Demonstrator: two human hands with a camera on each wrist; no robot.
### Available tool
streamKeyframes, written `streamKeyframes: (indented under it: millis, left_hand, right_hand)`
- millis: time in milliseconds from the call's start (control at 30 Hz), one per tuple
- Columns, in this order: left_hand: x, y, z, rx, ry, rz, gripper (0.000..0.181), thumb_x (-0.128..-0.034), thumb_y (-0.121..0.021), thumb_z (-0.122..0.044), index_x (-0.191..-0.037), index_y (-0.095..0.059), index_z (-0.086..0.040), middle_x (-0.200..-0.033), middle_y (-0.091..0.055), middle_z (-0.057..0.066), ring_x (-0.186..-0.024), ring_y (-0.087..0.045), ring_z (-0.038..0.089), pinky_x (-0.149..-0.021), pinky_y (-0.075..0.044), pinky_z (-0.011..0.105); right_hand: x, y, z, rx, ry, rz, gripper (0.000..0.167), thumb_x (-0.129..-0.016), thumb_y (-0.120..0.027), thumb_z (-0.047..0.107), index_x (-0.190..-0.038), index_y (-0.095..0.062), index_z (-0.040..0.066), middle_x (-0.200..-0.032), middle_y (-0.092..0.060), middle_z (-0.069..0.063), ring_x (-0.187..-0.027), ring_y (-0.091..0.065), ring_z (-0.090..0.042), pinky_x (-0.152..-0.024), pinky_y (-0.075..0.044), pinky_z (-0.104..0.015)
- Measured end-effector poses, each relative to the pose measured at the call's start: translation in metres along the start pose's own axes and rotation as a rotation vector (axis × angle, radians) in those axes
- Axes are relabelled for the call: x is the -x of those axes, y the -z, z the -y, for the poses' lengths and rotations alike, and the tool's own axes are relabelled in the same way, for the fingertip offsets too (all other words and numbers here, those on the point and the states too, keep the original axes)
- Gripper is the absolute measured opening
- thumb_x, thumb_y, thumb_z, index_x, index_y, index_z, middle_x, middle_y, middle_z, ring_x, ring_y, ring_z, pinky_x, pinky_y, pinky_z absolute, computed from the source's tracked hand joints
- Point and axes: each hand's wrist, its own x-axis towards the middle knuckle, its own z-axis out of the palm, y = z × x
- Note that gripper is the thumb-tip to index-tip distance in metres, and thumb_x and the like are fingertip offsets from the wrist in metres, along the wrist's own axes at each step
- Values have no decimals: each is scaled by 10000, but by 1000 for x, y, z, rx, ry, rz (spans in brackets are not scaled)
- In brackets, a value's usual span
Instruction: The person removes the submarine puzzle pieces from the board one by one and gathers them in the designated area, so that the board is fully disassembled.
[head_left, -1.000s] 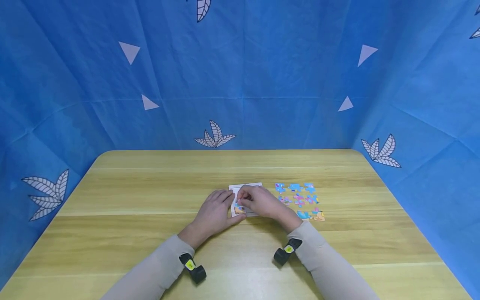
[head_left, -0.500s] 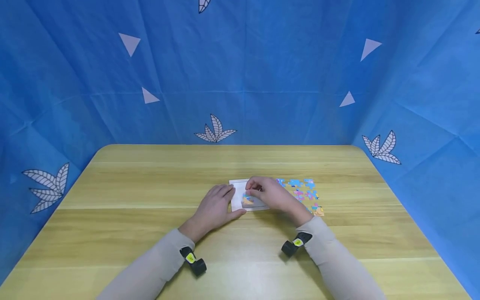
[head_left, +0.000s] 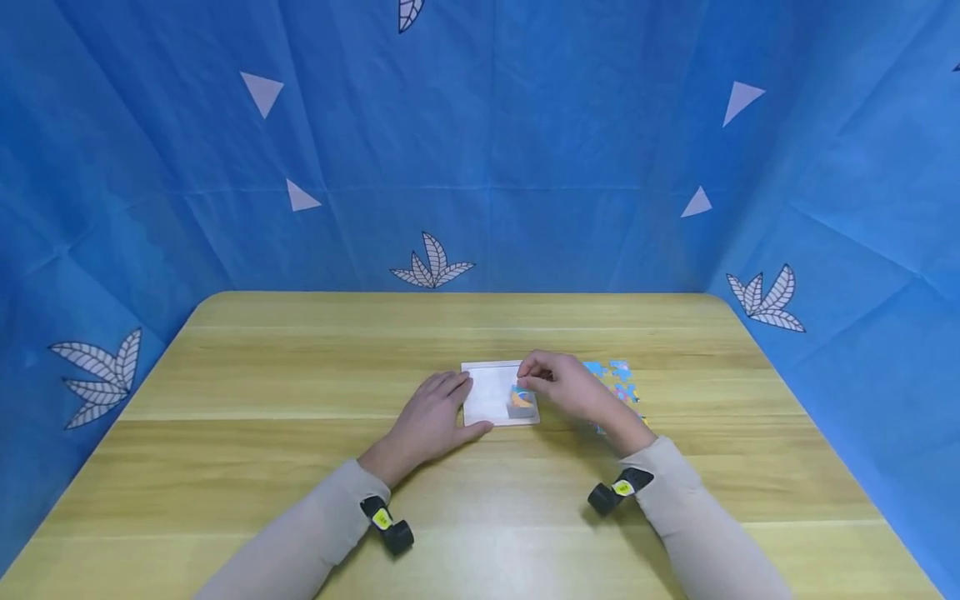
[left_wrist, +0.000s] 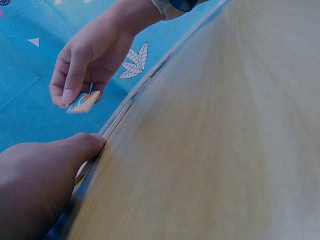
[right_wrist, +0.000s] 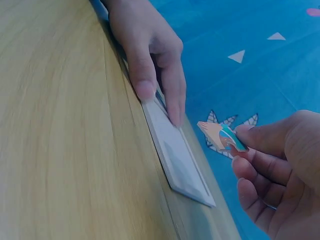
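Note:
A white puzzle tray [head_left: 491, 398] lies flat on the table, its inside bare in the head view. My left hand [head_left: 432, 414] rests along the tray's left side, fingers on its edge and the thumb at its near corner. Above the tray's right part, my right hand [head_left: 564, 385] pinches a puzzle piece [right_wrist: 222, 136] between thumb and fingers. The piece is orange and teal with a white band, and it is held clear of the tray in both wrist views. Under it, a grey shadow falls on the tray.
Right of the tray lie several loose puzzle pieces [head_left: 621, 367], blue and pink, partly hidden by my right hand and forearm. The wooden table [head_left: 300, 358] ends at a blue cloth backdrop [head_left: 487, 150] on the far side.
My right hand has moved right across the tray with the puzzle piece, from the left part to the right edge. More of the tray's bare inside shows. My left hand stays put.

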Motion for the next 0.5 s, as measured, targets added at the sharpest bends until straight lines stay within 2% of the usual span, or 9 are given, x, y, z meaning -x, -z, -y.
streamKeyframes:
  millis: [67,200,300,433,500]
  left_hand:
    - [0,0,0,6,7,7,874,-889,-498,-701,-1428,-483,-14,-1480,-447,111,-1368,-387,282,-1164,-255,398]
    - [0,0,0,22,18,31,884,-889,-490,-705,-1447,-459,-20,-1503,-418,104,-1391,-354,284,-1174,-226,398]
    - [0,-1,0,20,18,43,887,-894,-468,-712,-1454,-450,-24,-1511,-409,97,-1399,-340,286,-1177,-218,402]
    - [0,-2,0,3,16,46,874,-913,-426,-710,-1458,-444,-28,-1516,-403,92,-1405,-330,284,-1179,-212,401]
    - [1,-2,0,4,12,44,860,-923,-421,-699,-1459,-441,-28,-1518,-401,92,-1408,-325,284,-1181,-204,401]
  right_hand:
    - [2,3,-2,-13,-5,-5,62,-974,-624,165,-998,-641,111,-886,-653,19,-865,-628,-198,-825,-512,-381]
    - [8,10,-6,-15,-30,-13,73,-981,-611,163,-1019,-641,109,-902,-645,4,-852,-614,-202,-774,-512,-373]
    - [13,15,-9,-14,-72,-22,77,-985,-606,173,-1023,-639,116,-895,-637,-6,-763,-603,-239,-661,-521,-344]
    - [17,21,-14,-40,-108,-26,67,-989,-600,176,-1022,-631,128,-899,-634,-54,-699,-603,-295,-592,-525,-348]
    - [19,22,-17,-38,-113,-29,70,-990,-598,176,-1024,-633,125,-904,-636,-61,-730,-608,-294,-620,-529,-358]
